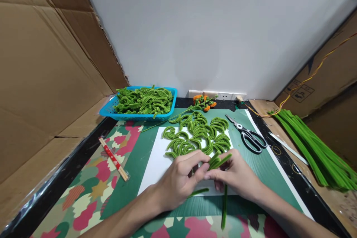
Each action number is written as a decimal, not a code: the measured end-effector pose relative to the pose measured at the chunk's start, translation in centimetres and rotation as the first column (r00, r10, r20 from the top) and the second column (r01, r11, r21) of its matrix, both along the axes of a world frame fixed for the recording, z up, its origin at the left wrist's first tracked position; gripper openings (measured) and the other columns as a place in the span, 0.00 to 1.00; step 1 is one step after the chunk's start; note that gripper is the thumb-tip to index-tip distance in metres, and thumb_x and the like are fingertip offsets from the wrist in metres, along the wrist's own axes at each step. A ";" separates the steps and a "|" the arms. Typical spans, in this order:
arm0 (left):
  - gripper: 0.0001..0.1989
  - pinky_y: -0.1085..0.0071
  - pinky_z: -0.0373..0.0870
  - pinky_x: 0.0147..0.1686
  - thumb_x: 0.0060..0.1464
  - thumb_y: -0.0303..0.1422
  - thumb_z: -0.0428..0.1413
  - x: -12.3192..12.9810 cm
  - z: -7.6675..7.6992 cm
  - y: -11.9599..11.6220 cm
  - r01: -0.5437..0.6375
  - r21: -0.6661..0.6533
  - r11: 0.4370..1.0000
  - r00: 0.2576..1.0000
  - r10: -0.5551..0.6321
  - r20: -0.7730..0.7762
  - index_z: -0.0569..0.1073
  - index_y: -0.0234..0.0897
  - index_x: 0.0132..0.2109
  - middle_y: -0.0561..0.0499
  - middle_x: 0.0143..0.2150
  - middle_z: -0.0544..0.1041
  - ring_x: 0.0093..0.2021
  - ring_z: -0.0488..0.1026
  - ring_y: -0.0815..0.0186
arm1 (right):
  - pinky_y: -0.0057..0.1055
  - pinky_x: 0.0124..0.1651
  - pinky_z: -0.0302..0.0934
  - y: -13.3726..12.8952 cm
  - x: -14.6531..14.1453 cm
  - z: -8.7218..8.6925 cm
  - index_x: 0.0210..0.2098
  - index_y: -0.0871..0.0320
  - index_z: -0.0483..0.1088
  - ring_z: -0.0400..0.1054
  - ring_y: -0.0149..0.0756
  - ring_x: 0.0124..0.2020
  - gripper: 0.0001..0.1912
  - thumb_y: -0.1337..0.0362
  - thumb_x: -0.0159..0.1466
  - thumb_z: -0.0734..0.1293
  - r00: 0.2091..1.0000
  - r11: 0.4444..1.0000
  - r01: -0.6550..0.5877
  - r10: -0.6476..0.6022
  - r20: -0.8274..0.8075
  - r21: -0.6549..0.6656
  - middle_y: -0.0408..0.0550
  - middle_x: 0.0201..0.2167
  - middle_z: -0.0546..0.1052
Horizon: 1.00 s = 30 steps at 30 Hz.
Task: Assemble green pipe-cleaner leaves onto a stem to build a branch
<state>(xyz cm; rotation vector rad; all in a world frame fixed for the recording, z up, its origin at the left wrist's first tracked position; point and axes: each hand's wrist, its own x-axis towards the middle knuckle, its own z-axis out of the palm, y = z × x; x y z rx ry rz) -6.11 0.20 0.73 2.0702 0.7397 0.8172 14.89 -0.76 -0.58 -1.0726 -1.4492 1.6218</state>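
Observation:
Several short green fuzzy stems (216, 160) are gripped between both hands, low in the middle of the view. My left hand (182, 176) pinches their left side, fingers closed. On the other side my right hand (237, 174) holds the same stems between thumb and fingers. One green stem (224, 208) points down below my right hand, and another (199, 192) sticks out beside my left hand. Just beyond the hands, many curved green pieces (200, 134) lie on a white sheet (154, 163). My fingers partly hide the stems' lower ends.
A blue basket (136, 117) of green pieces stands at the back left. Orange flowers (205, 102) lie at the back. Black-handled scissors (249, 137) are to the right, long green stems (312, 148) farther right. Wrapped chopsticks (113, 159) lie left. Cardboard (41, 63) borders the left side.

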 end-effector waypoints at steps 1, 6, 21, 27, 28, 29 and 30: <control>0.10 0.72 0.62 0.38 0.75 0.33 0.49 0.0 0.0 0.0 -0.005 0.013 1.000 1.000 0.005 0.000 0.71 0.38 0.43 0.54 0.36 0.70 0.35 0.67 0.68 | 0.25 0.20 0.56 0.1 0.1 0.0 0.25 0.61 0.80 0.64 0.29 0.15 0.20 0.49 0.57 0.82 1.000 1.000 -0.008 0.008 -0.002 -0.022 0.41 0.15 0.73; 0.08 0.74 0.64 0.36 0.74 0.30 0.50 0.2 0.3 -0.1 0.035 0.024 0.999 0.996 -0.033 -0.081 0.74 0.38 0.46 0.54 0.37 0.75 0.34 0.70 0.69 | 0.22 0.19 0.53 0.1 0.6 0.3 0.20 0.60 0.74 0.62 0.26 0.14 0.22 0.52 0.59 0.81 0.992 0.997 -0.075 0.077 0.101 -0.021 0.40 0.13 0.71; 0.07 0.73 0.60 0.28 0.71 0.33 0.52 0.5 0.3 -0.9 0.043 -0.086 0.995 0.993 -0.052 -0.104 0.75 0.38 0.44 0.55 0.30 0.72 0.26 0.65 0.69 | 0.20 0.13 0.51 -0.3 0.6 -0.1 0.21 0.59 0.69 0.59 0.24 0.14 0.24 0.55 0.48 0.86 0.982 0.990 -0.044 0.068 0.177 -0.135 0.34 0.16 0.66; 0.13 0.80 0.57 0.17 0.70 0.43 0.57 0.7 0.0 -0.4 -0.044 -0.591 0.805 0.967 0.184 0.178 0.64 0.41 0.41 0.62 0.26 0.66 0.17 0.64 0.75 | 0.23 0.20 0.68 0.2 0.5 1.5 0.33 0.59 0.74 0.73 0.31 0.19 0.22 0.54 0.52 0.85 0.975 0.983 -0.081 0.045 -0.217 -0.162 0.39 0.21 0.77; 0.14 0.81 0.55 0.15 0.69 0.45 0.58 0.7 -0.1 -0.2 -0.047 -0.613 0.789 0.952 0.222 0.213 0.64 0.41 0.41 0.62 0.26 0.67 0.16 0.64 0.76 | 0.24 0.21 0.70 0.4 0.6 1.5 0.36 0.59 0.75 0.76 0.34 0.21 0.21 0.54 0.54 0.84 0.963 0.983 -0.087 0.042 -0.265 -0.160 0.42 0.23 0.79; 0.16 0.81 0.54 0.14 0.68 0.46 0.59 0.8 -0.2 -0.1 -0.050 -0.622 0.782 0.939 0.248 0.236 0.64 0.41 0.41 0.61 0.28 0.69 0.14 0.64 0.77 | 0.25 0.22 0.71 0.5 0.7 1.4 0.39 0.59 0.76 0.78 0.35 0.23 0.20 0.54 0.57 0.83 0.952 0.985 -0.083 0.035 -0.304 -0.149 0.44 0.26 0.81; 0.17 0.82 0.53 0.13 0.67 0.46 0.60 0.9 -0.2 0.1 -0.052 -0.626 0.778 0.932 0.263 0.250 0.65 0.40 0.41 0.60 0.29 0.70 0.14 0.65 0.78 | 0.25 0.22 0.72 0.6 0.8 1.2 0.40 0.59 0.76 0.79 0.36 0.25 0.19 0.55 0.59 0.82 0.942 0.989 -0.072 0.023 -0.335 -0.132 0.46 0.28 0.82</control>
